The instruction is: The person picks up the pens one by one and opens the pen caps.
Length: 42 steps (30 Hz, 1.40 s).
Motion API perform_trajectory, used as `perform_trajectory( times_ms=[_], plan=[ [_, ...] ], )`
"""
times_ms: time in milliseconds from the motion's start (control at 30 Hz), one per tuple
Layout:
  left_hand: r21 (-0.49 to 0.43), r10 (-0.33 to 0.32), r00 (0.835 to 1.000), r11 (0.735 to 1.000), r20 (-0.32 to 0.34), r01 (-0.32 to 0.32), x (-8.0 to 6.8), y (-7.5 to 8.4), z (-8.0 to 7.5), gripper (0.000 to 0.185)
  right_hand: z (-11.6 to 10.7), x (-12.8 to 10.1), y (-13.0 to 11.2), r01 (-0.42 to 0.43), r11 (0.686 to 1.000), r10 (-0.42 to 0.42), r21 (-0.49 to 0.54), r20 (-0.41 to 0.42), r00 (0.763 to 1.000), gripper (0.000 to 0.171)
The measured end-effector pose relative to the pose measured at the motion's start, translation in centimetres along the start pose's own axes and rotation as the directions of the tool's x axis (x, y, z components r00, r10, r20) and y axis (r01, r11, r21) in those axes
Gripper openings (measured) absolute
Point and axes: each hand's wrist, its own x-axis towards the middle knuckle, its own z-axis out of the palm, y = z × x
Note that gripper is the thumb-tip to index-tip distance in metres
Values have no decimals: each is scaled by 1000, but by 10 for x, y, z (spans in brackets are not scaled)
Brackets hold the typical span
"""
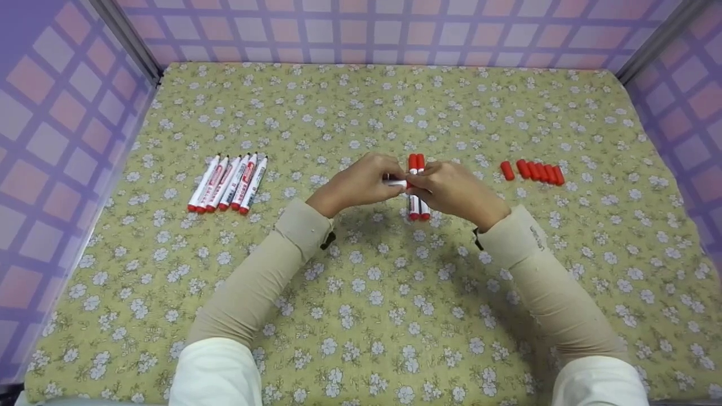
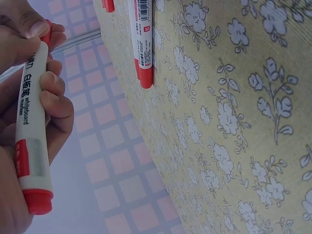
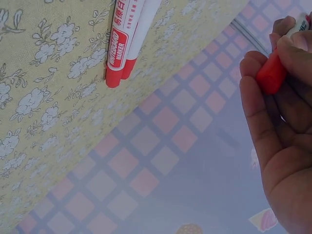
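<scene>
My left hand (image 1: 364,180) grips a white whiteboard marker (image 2: 33,117) by its barrel, its red end plug towards the wrist in the left wrist view. At the marker's other end, my right hand (image 1: 454,189) pinches a red cap (image 3: 272,73) between thumb and fingers. Cap and marker tip meet between the two hands, where fingers hide the joint. Just beneath the hands, two capped markers (image 1: 414,207) lie side by side on the cloth, partly covered by the right fingers in the head view.
On the left, several uncapped white markers (image 1: 225,183) lie in a slanted row, dark tips facing away. To the right lie several loose red caps (image 1: 540,172), one set slightly apart. A flowered cloth (image 1: 361,316) covers the table, with checked panels (image 1: 372,31) around it.
</scene>
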Motion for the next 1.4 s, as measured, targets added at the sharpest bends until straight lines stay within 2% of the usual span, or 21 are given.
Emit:
perform_trajectory(
  times_ms=[300,500,700,1100,1400],
  plan=[
    [-10,-21,999,1000,30,21,-2,-1,0,23,3,-2,-2,19,998,-20,-53,-21,1000,21],
    [-9,-38,999,999,28,38,-3,-2,0,23,4,-3,0,14,1000,-15,-16,-43,999,21],
    [-56,-67,997,996,33,69,-4,-6,2,24,4,-5,1,-1,1000,2,27,-33,999,22],
    [-84,-93,996,992,14,94,-8,-12,-2,20,2,-7,5,-53,998,53,27,-30,998,18],
    [-70,-154,988,986,-15,152,-15,-20,-6,18,2,-11,10,-60,998,60,-2,-46,997,20]
  ],
)
